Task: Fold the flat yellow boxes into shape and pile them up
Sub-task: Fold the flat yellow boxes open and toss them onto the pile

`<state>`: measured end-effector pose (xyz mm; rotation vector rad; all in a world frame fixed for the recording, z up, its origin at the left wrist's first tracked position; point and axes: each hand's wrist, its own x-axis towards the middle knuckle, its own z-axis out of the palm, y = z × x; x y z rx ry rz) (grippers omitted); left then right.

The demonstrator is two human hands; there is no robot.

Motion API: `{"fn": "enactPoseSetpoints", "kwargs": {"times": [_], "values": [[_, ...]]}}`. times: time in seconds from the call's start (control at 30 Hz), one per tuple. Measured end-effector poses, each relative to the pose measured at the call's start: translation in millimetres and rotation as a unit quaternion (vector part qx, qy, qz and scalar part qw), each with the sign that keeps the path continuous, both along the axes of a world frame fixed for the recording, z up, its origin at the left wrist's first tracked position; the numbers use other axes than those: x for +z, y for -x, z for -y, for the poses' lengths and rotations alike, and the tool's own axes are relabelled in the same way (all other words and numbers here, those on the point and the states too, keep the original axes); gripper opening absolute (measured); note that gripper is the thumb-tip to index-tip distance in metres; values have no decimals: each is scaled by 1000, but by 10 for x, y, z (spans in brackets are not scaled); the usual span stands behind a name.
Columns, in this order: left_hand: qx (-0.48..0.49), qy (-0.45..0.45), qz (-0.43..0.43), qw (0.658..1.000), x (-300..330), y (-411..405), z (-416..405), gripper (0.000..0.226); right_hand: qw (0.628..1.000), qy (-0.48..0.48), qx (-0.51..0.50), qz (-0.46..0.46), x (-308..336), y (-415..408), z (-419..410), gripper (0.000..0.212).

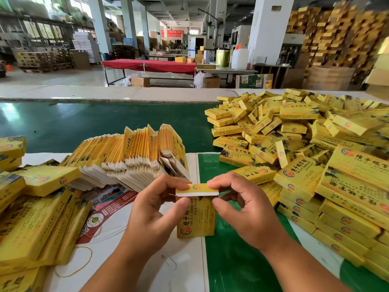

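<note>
Both hands, left hand (154, 209) and right hand (242, 207), pinch the end flap of one yellow box (196, 216), grips clamped on it. Behind it stand flat boxes (130, 152); right of it, the folded pile (305, 148) covers the worktop (231, 260).

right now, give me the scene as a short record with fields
in hand: one yellow box, held upright over the table
left hand: left hand pinches the top flap at its left end
right hand: right hand pinches the flap at its right end
flap state: bent over, not yet tucked in
flat stock: flat boxes stacked on edge, behind the hands
done pile: folded boxes heaped loosely to the right
surface: green belt beyond the stock
</note>
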<state>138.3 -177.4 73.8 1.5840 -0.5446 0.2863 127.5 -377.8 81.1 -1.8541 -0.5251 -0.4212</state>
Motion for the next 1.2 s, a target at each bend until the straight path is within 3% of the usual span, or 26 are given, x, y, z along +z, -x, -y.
{"fn": "enactPoseSetpoints", "kwargs": {"times": [0.23, 0.47, 0.6, 0.7, 0.87, 0.97, 1.07, 1.2], "values": [[11, -29, -8, 999, 28, 2, -3, 12, 1000, 2, -21, 15, 23, 6, -31, 25], [11, -46, -1, 999, 4, -19, 2, 18, 998, 43, -32, 30, 69, 23, -40, 6], [9, -33, -5, 999, 20, -5, 36, 25, 992, 91, -62, 69, 108, 36, -63, 18], [60, -49, -10, 997, 42, -2, 72, 34, 986, 117, -82, 92, 120, 37, -81, 20], [135, -159, -14, 978, -28, 125, 246, 45, 986, 52, -129, 93, 82, 73, -169, 16], [152, -240, 11, 959, -89, 181, 332, 68, 989, 26, -136, 57, 71, 102, -209, 13], [175, -289, 42, 940, -100, 153, 310, 66, 991, 34, -130, 26, 84, 105, -222, 25], [182, -330, 44, 925, -75, 151, 294, 73, 990, 13, -141, 26, 92, 97, -214, 22]]}}
